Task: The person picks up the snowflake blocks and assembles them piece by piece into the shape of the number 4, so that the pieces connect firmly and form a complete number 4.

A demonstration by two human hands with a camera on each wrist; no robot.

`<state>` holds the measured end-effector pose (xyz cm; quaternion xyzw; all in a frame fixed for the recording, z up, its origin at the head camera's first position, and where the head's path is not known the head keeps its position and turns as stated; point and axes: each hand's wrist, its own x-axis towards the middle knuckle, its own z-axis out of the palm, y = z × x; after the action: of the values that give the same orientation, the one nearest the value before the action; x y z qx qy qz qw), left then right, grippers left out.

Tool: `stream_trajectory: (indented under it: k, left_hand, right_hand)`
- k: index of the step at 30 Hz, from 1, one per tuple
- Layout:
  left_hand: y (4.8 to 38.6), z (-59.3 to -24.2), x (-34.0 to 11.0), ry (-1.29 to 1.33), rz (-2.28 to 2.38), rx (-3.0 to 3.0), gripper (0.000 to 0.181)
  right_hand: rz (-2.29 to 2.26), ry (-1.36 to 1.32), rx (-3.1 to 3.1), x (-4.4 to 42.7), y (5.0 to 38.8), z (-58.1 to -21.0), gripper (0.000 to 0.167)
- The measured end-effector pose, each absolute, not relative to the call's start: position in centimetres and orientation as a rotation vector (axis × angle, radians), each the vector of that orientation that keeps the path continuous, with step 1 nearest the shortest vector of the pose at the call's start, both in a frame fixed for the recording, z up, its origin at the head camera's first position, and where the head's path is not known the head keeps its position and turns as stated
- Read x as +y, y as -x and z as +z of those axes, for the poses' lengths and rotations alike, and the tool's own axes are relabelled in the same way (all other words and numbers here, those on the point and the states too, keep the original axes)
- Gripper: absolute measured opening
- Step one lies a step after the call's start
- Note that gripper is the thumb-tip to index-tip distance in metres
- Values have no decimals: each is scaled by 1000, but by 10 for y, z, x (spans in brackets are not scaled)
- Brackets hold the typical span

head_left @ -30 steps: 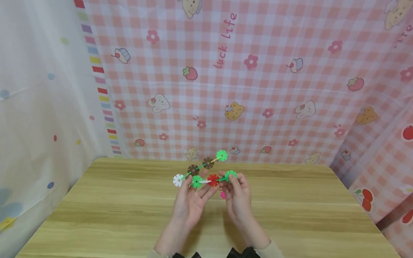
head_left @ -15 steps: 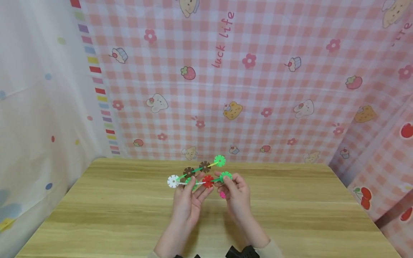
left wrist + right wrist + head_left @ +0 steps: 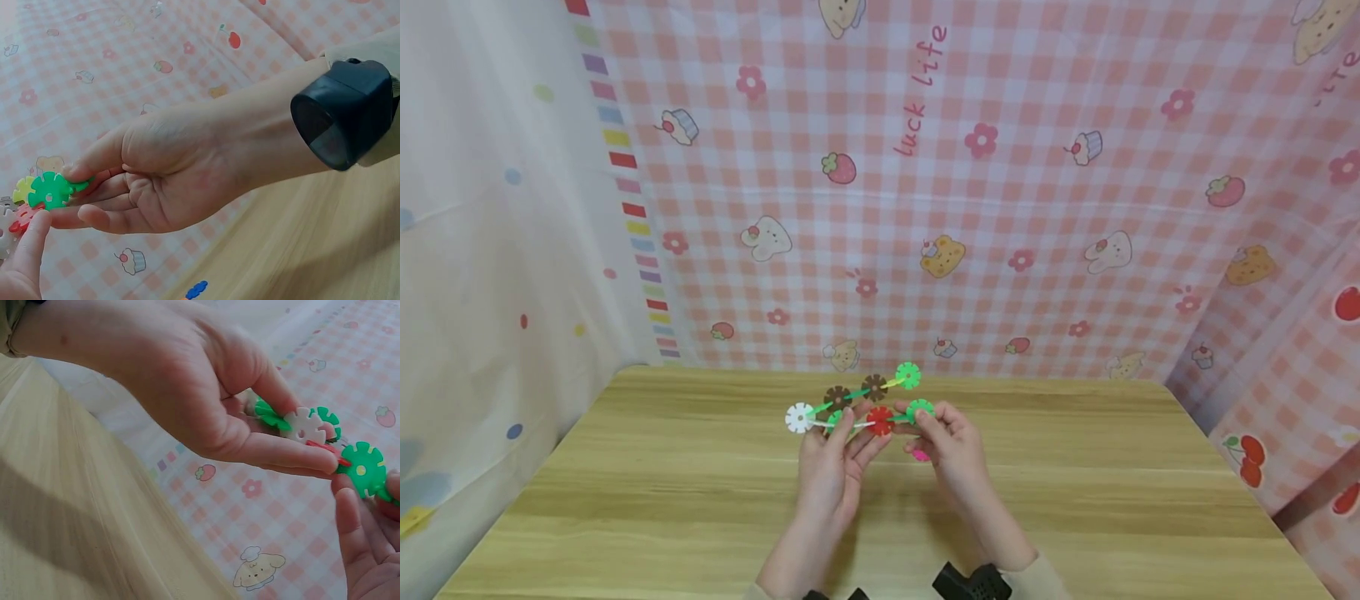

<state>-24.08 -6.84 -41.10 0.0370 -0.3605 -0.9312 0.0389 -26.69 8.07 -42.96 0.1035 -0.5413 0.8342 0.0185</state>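
Plastic notched discs [image 3: 874,388], multicoloured, slotted into one bent chain, held above pale wooden table [image 3: 700,500]. Left hand [image 3: 831,468] pinches near strand; right hand [image 3: 955,450] pinches its round green end disc [image 3: 920,411]. Several joints made; far end looks unjoined.

A chain of notched plastic discs [image 3: 880,422], white, brown, green and red among them, bends into a sideways V, pinched by the left hand [image 3: 829,471] and right hand [image 3: 957,450].
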Motion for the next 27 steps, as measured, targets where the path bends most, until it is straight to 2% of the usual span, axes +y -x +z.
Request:
stream_trajectory:
  k: [21, 27]
  left_hand:
    - [241, -404, -74, -20, -2857, -1132, 32]
    - [241, -409, -72, -46, -2875, -1126, 33]
  right_hand:
    - [2538, -462, -1810, 83, 268, -420, 21]
    - [2671, -310, -1810, 87, 265, -416, 8]
